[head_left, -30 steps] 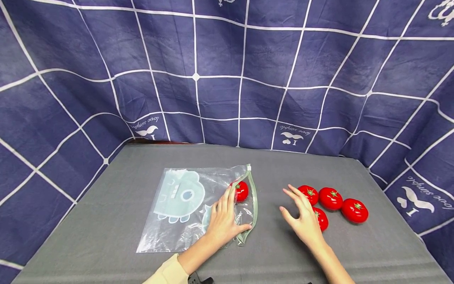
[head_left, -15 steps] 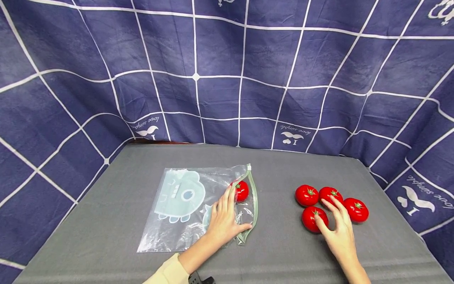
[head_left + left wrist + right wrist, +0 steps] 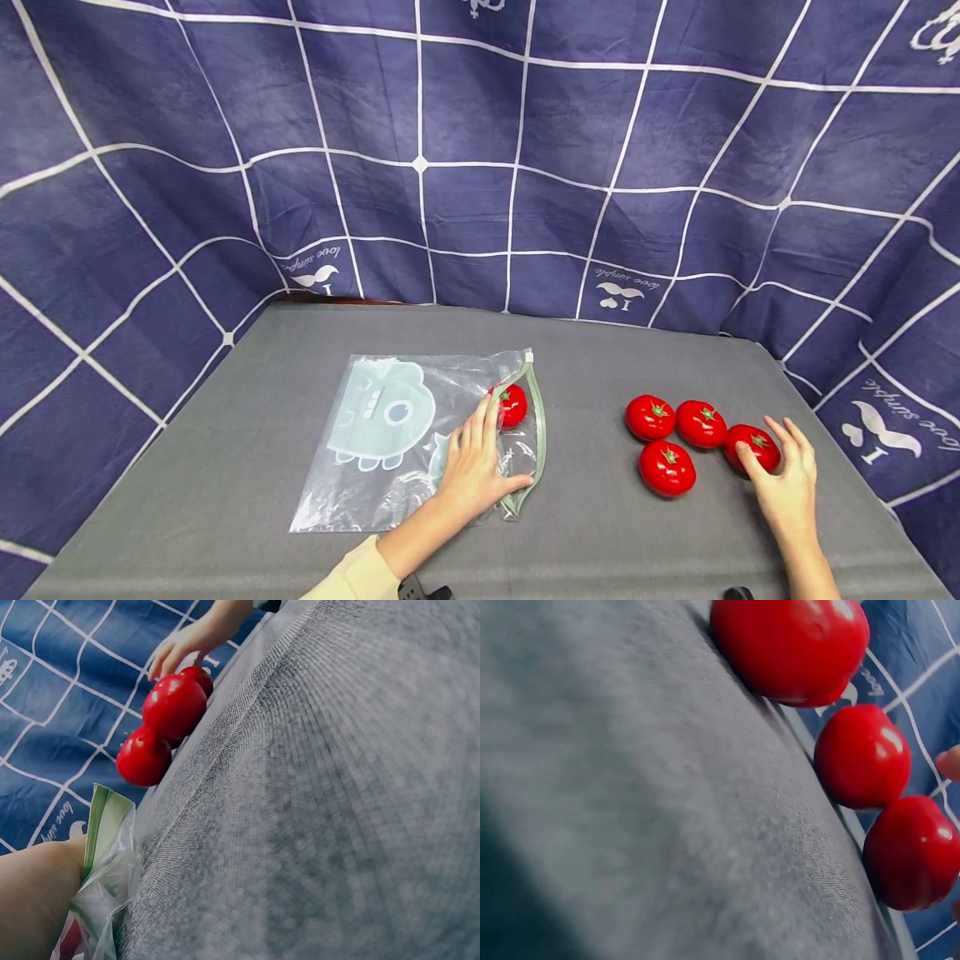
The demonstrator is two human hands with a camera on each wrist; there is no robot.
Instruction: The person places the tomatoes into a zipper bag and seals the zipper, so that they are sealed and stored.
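Note:
A clear zip bag (image 3: 324, 492) with a pale blue dinosaur print lies flat, its green-edged mouth (image 3: 542, 425) toward the right. My left hand (image 3: 468, 471) rests on it near the mouth, fingers straight, thumb out at the green edge. One red tomato (image 3: 513, 407) sits inside the bag just past the fingertips. On the right, my right hand (image 3: 787, 483) is around the rightmost tomato (image 3: 756, 446), thumb on its near left side and fingers spread on its right. In the right wrist view, fingertips (image 3: 949, 762) show at the edge, beside a tomato (image 3: 913, 853).
Three more red tomatoes stand close together left of my right hand: a rear left one (image 3: 649, 418), a middle one (image 3: 701, 425) and a front one (image 3: 667, 469). All are on a grey cloth-covered table (image 3: 585, 533). A blue checked curtain (image 3: 480, 108) hangs behind.
My right hand has moved right, past the front and middle tomatoes, to the rightmost one. My left hand and the bag have stayed in place.

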